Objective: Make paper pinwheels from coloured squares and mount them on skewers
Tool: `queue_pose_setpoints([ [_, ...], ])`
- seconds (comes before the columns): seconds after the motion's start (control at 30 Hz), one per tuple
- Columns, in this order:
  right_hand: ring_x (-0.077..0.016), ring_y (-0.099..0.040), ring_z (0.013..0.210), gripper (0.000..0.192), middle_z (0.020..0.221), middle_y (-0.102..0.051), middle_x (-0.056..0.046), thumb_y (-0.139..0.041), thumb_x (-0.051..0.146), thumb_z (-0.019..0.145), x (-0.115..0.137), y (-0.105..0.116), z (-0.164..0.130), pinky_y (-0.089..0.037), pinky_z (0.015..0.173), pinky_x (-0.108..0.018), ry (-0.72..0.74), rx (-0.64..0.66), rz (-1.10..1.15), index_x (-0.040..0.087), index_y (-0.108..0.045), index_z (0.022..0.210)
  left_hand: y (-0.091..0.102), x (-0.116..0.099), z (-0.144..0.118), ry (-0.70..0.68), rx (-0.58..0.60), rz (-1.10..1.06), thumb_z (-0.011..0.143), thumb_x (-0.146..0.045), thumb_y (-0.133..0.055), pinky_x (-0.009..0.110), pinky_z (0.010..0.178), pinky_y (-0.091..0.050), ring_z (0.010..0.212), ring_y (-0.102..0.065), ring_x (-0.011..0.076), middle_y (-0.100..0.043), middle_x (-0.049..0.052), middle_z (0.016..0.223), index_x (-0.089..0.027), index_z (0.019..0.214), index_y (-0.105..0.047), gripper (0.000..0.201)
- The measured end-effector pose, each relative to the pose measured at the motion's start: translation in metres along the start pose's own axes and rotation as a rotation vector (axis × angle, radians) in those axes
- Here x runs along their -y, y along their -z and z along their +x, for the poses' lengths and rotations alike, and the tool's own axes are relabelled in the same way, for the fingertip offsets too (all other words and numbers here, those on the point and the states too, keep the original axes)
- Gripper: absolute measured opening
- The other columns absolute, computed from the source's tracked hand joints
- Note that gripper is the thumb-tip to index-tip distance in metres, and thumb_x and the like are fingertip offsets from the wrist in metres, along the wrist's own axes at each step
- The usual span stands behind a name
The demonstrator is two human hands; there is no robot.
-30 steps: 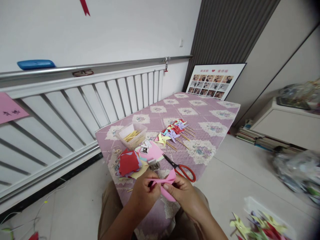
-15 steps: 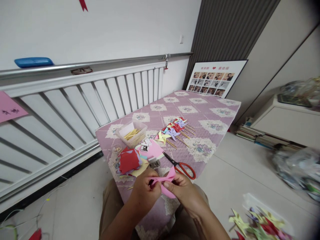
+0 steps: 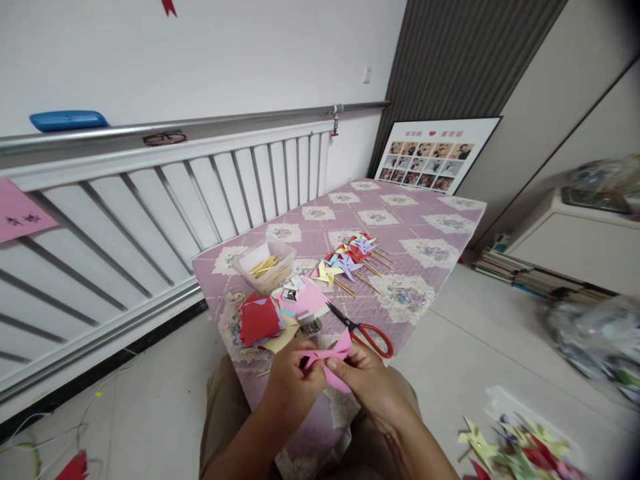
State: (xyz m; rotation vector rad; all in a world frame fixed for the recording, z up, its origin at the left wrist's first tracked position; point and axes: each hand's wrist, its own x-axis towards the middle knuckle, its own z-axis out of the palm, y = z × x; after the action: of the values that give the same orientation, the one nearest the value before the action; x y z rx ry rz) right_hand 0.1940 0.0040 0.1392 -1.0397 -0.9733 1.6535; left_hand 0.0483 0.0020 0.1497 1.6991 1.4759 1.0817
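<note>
Both hands hold one piece of folded pink paper point(image 3: 336, 356) just over the near edge of a purple quilted table point(image 3: 430, 227). My left hand point(image 3: 291, 380) pinches its left side and my right hand point(image 3: 367, 380) pinches its right side. Its pointed flaps stick up and down between my fingers. Just beyond my hands lie red-handled scissors point(image 3: 367, 335), a stack of red and coloured paper squares point(image 3: 259, 321) and a pink sheet point(image 3: 307, 300).
A clear box of wooden sticks point(image 3: 266, 265) and a row of finished paper pinwheels point(image 3: 347, 260) sit mid-table. More pinwheels point(image 3: 515, 453) lie on the floor at right. A white railing point(image 3: 150, 200) runs along the left; a photo board point(image 3: 435, 157) leans behind the table.
My hands and the pink paper have stayed together at the table's near edge, with small finger shifts on the folds. The view has drifted slightly.
</note>
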Motion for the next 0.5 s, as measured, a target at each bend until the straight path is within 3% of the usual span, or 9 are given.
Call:
queue_pose_setpoints([
  [0.23,-0.0126,-0.055,0.059,0.03,0.066,-0.069,0.002,-0.084,0.041,0.061,-0.001,0.0,0.002,-0.041,0.06,-0.024,-0.023,-0.04,-0.051,0.017,-0.073,0.076,0.003,0.003,0.005,0.187,0.207,-0.176,0.07,-0.018,-0.05,0.024,0.052,-0.033,0.057,-0.045,0.0118,-0.051,-0.001,0.063,-0.018,0.061,-0.055,0.011],
  [0.5,-0.0158,-0.058,0.061,0.024,0.067,-0.07,0.002,-0.081,0.038,0.063,-0.009,-0.002,0.004,-0.043,0.063,-0.027,-0.014,-0.066,-0.075,0.019,-0.072,0.075,0.002,0.015,0.005,0.297,0.279,-0.241,0.072,-0.021,-0.051,0.025,0.047,-0.028,0.049,-0.035,0.0102,-0.045,-0.004,0.054,-0.019,0.057,-0.052,0.016],
])
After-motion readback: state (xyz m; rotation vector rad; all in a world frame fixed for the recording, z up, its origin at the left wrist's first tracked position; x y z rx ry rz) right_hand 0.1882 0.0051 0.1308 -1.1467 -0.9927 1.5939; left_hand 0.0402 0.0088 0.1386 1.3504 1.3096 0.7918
